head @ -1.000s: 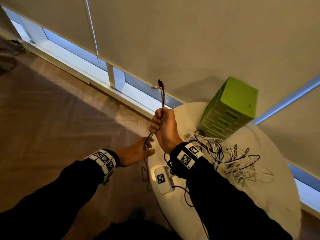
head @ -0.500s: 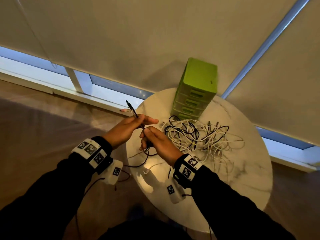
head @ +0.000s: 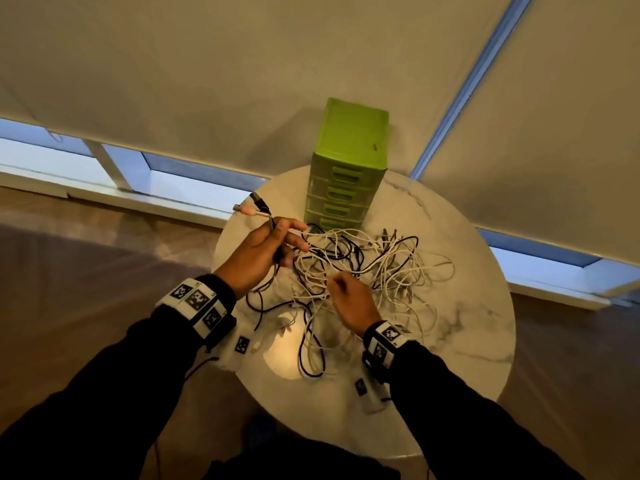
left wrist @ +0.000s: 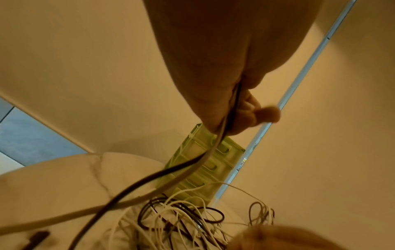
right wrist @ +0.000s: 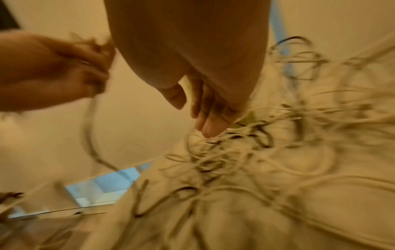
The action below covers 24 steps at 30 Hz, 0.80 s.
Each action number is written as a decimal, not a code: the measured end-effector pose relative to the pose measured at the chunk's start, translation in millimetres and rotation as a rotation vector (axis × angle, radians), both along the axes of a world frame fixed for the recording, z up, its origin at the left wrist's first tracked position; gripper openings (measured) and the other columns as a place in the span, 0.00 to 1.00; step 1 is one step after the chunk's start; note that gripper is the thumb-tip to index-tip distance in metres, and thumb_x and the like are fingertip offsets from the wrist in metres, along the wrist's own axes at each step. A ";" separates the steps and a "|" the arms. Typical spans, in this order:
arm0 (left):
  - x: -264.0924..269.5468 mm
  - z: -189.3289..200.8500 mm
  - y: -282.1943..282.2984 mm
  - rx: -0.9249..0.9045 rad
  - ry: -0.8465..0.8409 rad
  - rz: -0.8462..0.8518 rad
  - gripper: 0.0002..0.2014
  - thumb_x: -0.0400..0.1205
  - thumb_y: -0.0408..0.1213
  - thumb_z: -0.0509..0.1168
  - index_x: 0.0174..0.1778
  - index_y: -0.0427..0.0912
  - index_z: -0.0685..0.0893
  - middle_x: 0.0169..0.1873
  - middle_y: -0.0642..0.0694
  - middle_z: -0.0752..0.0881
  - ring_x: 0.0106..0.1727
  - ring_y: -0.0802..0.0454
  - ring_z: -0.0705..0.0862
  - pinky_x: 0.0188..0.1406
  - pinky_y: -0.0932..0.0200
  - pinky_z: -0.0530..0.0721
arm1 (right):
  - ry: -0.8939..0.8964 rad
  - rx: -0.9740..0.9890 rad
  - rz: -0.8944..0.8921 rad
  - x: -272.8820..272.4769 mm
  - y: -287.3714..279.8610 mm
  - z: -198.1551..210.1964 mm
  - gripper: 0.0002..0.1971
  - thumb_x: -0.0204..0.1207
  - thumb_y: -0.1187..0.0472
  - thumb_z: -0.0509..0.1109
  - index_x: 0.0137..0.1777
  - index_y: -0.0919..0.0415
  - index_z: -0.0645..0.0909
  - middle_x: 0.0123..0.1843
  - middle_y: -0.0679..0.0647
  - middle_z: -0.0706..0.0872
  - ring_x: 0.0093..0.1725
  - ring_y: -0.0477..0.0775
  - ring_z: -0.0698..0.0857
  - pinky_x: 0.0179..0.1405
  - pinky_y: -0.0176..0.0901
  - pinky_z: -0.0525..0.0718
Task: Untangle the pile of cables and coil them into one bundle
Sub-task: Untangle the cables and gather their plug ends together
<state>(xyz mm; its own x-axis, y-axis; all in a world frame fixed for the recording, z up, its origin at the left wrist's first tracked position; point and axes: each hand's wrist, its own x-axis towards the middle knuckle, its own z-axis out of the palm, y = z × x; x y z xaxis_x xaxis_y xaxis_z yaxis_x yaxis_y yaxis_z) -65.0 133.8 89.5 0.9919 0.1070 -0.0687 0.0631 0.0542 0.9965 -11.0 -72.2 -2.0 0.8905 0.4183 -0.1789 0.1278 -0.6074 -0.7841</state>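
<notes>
Left hand (head: 261, 252) pinches a black cable (left wrist: 149, 179) and a white cable (left wrist: 183, 175) together, plugs poking up. Right hand (head: 349, 301) hovers over the tangled pile (head: 367, 268) on the round table (head: 467, 341), fingers loose, gripping nothing.

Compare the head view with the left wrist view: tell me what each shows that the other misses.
Only the head view shows the plug ends sticking out above the left hand, the right hand reaching into the pile, and the whole table. Only the left wrist view shows, from below, a dark cable and a white cable leaving the grip side by side. Both show the green drawers and the pile.
</notes>
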 end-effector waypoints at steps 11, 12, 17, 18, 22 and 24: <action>11.5 -11.0 -77.5 -0.159 0.150 0.024 0.21 0.89 0.56 0.47 0.76 0.59 0.73 0.32 0.49 0.65 0.29 0.55 0.59 0.29 0.56 0.56 | 0.014 -0.537 0.435 100.1 -62.2 -56.0 0.18 0.82 0.65 0.63 0.70 0.58 0.84 0.71 0.62 0.84 0.69 0.64 0.83 0.66 0.47 0.78; 11.2 -13.2 -81.1 -0.158 0.163 0.035 0.21 0.89 0.55 0.48 0.75 0.58 0.74 0.32 0.49 0.63 0.29 0.55 0.59 0.30 0.55 0.55 | -0.020 -0.567 0.448 102.8 -61.7 -58.9 0.19 0.80 0.65 0.65 0.69 0.59 0.83 0.70 0.63 0.83 0.68 0.66 0.83 0.65 0.46 0.78; 10.5 -23.6 -89.7 -0.151 0.163 0.121 0.22 0.87 0.54 0.53 0.75 0.51 0.76 0.36 0.42 0.55 0.30 0.54 0.56 0.29 0.55 0.54 | -0.221 -0.601 0.492 96.7 -66.8 -77.3 0.16 0.79 0.66 0.63 0.66 0.62 0.76 0.64 0.64 0.83 0.61 0.69 0.85 0.55 0.55 0.82; 10.2 -24.4 -90.1 -0.157 0.163 0.138 0.23 0.87 0.53 0.54 0.75 0.48 0.76 0.34 0.44 0.55 0.30 0.54 0.56 0.28 0.56 0.55 | -0.254 -0.606 0.522 96.1 -69.6 -80.2 0.17 0.80 0.65 0.62 0.69 0.62 0.73 0.63 0.64 0.84 0.60 0.69 0.86 0.53 0.57 0.82; 11.2 -29.6 -92.6 -0.106 0.170 0.183 0.22 0.86 0.50 0.56 0.73 0.44 0.77 0.28 0.55 0.65 0.27 0.58 0.63 0.26 0.62 0.63 | -0.238 -0.592 0.657 102.7 -85.8 -71.3 0.14 0.85 0.60 0.62 0.69 0.62 0.72 0.62 0.64 0.84 0.60 0.68 0.85 0.51 0.54 0.80; 14.5 -34.3 -93.8 -0.054 0.166 0.198 0.19 0.88 0.48 0.58 0.70 0.44 0.79 0.28 0.54 0.68 0.27 0.58 0.66 0.26 0.63 0.69 | -0.215 -0.465 0.591 109.4 -93.1 -55.6 0.05 0.84 0.63 0.63 0.58 0.58 0.76 0.56 0.61 0.85 0.55 0.65 0.85 0.48 0.51 0.77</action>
<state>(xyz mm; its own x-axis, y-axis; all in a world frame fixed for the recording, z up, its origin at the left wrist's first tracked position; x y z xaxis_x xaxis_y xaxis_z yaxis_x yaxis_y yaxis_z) -50.5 39.9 55.2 0.9266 0.2899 -0.2396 0.2084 0.1348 0.9687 98.4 -165.3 -57.5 0.5782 0.7585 -0.3005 0.6528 -0.6510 -0.3873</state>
